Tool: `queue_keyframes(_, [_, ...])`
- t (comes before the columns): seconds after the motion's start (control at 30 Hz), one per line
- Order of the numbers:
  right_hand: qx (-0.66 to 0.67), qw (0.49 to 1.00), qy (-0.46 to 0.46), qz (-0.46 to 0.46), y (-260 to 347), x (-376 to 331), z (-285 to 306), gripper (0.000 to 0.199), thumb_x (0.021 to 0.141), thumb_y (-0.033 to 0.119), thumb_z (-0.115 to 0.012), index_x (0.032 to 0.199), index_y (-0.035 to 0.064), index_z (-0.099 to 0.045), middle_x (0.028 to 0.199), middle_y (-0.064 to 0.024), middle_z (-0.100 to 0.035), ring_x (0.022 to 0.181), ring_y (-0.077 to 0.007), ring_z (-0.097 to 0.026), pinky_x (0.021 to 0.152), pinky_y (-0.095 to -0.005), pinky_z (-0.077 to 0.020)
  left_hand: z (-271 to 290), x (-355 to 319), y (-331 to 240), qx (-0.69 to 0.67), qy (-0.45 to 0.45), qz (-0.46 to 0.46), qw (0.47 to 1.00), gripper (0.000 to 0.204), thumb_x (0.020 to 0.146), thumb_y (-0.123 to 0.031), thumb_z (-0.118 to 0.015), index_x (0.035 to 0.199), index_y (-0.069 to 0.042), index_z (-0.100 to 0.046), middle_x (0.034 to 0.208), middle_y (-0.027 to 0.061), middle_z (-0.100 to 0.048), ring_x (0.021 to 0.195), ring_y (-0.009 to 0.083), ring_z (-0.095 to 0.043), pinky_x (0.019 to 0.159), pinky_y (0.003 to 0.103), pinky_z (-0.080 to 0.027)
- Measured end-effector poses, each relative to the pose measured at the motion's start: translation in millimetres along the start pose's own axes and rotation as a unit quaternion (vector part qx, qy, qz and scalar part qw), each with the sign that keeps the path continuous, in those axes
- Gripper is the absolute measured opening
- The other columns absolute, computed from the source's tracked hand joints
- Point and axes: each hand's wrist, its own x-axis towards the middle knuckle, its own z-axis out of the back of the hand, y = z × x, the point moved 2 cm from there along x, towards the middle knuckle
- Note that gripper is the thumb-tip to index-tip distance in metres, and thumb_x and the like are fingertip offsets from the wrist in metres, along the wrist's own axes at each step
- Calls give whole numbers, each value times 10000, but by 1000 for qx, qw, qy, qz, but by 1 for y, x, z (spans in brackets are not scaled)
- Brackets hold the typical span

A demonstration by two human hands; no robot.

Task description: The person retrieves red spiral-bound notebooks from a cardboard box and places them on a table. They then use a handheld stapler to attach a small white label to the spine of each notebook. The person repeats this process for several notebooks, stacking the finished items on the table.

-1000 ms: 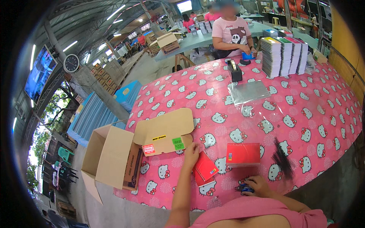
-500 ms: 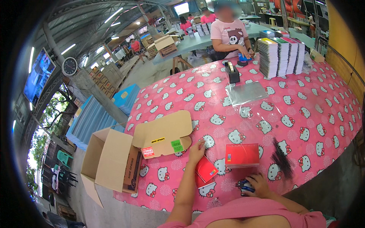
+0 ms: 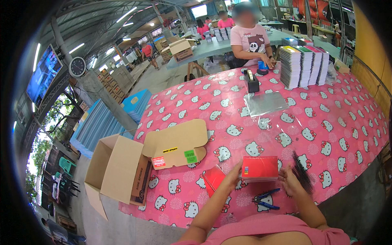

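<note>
"Red notebook stack (image 3: 259, 168): how many, head view?"

"One, lower centre-right of the frame, above one pair of pliers (image 3: 269, 206)."

"Hands?"

"Two, flanking it: left hand (image 3: 234, 175) at its left side, finger spread I can't tell; right hand (image 3: 290, 182) just beside its right edge, fingers loosely parted."

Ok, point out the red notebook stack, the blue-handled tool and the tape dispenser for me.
Red notebook stack (image 3: 260, 166): head view, middle of the top cover.
Blue-handled tool (image 3: 268, 206): head view, on the handle nearer the person.
Tape dispenser (image 3: 252, 84): head view, on its black body.
</note>
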Motion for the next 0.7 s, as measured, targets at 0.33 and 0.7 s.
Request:
queue_keyframes(0.33, [12, 995, 103, -9, 19, -5, -53, 898, 820, 779, -177, 1318, 86, -456, 1349, -69, -478, 1257, -245, -405, 1035, -435, -289, -33, -13, 3, -149, 15, 1, 989, 551, 935, -571, -358, 1221, -136, -536, 1181, 23, -607, 1059, 175, -578, 936, 359, -425])
queue_keyframes(0.7, [-46, 989, 119, -73, -4, -15, -41, 898, 806, 789, -254, 1388, 114, -371, 1322, -40, -471, 1128, -192, -460, 932, -403, -384, -19, -39, 29, -195, -9, -14, 981, 490, 942, -506, -407, 1204, -114, -541, 1192, 37, -600, 1107, 170, -551, 969, 364, -400])
